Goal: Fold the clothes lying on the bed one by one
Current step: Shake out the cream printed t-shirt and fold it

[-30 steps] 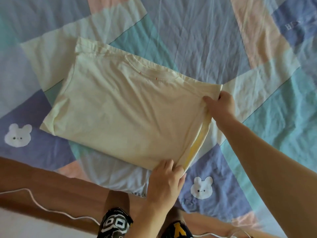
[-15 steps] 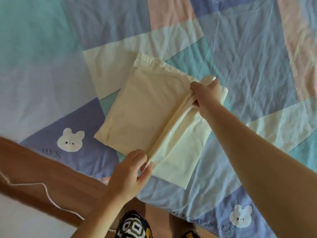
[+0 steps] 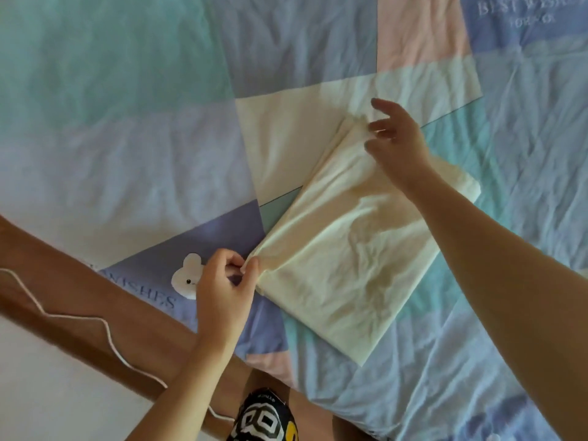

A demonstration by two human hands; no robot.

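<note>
**Fold closed on the pale yellow shirt**

Once the right-hand half had been carried over onto the left, the shirt (image 3: 346, 259) lay as a narrow, doubled rectangle on the patchwork bedsheet (image 3: 127, 122), where a second before it had been spread wide and half a second before it was only mid-fold. The left hand (image 3: 226, 291) pinched the near corner between thumb and curled fingers, the cloth bunched just at the fingertips (image 3: 251, 265). The right hand (image 3: 394, 144) had let go: its fingers were spread apart and relaxed, hovering over the far corner, and whether they brushed the cloth could not be told. Beyond the left hand's knuckles sat a white bear print (image 3: 187, 276) on the sheet; under the wrist ran the wooden bed frame (image 3: 63, 281) with a white cord (image 3: 108, 332) across it. By my reading this fold was finished, with smoothing or setting the shirt aside to follow. No other clothes showed in view.
</note>
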